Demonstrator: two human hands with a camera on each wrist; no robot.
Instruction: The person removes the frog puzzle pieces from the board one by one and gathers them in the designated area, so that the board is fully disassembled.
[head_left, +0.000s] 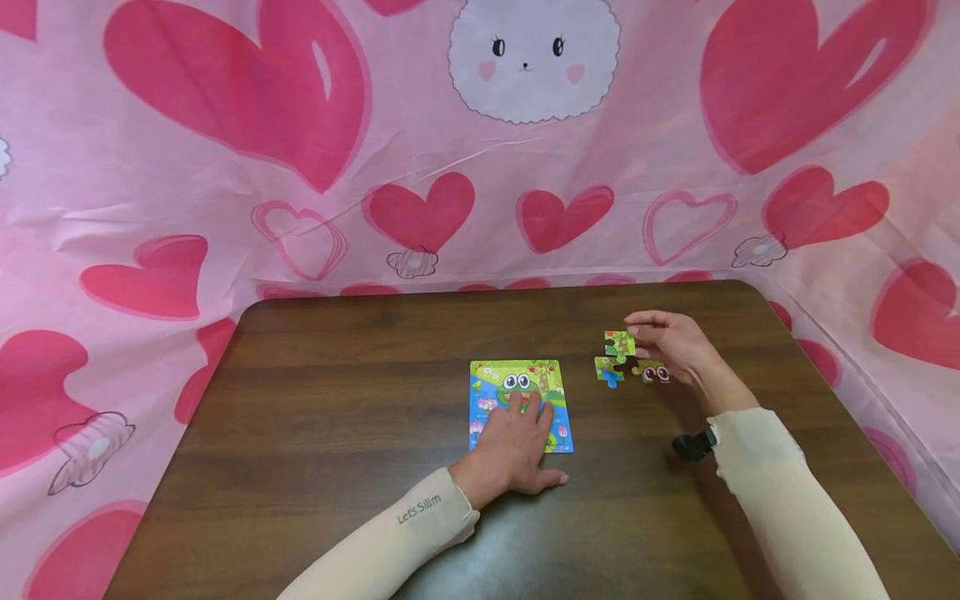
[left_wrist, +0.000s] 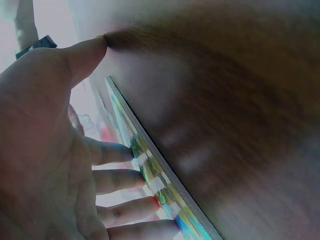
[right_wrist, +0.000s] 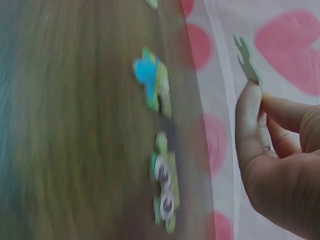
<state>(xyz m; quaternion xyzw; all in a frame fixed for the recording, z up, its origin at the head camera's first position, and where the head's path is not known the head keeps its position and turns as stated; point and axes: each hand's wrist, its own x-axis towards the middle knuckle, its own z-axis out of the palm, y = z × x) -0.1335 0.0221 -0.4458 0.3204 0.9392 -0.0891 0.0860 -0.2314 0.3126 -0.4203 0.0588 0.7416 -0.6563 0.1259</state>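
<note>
My left hand lies over a square frog puzzle board, its fingers straight and spread on the picture. In the left wrist view, the fingertips touch the board's printed face, and the thumb points away from it. My right hand pinches a jigsaw piece, green with a bit of red, between thumb and fingertips. The right wrist view has this piece nearly edge-on, raised above the table. Below that hand lie a blue-and-green jigsaw piece and a jigsaw piece with the frog's eyes.
Everything lies on a dark brown wooden table with rounded far corners. Pink cloth with hearts hangs behind it and at both sides. A black band is on the right wrist.
</note>
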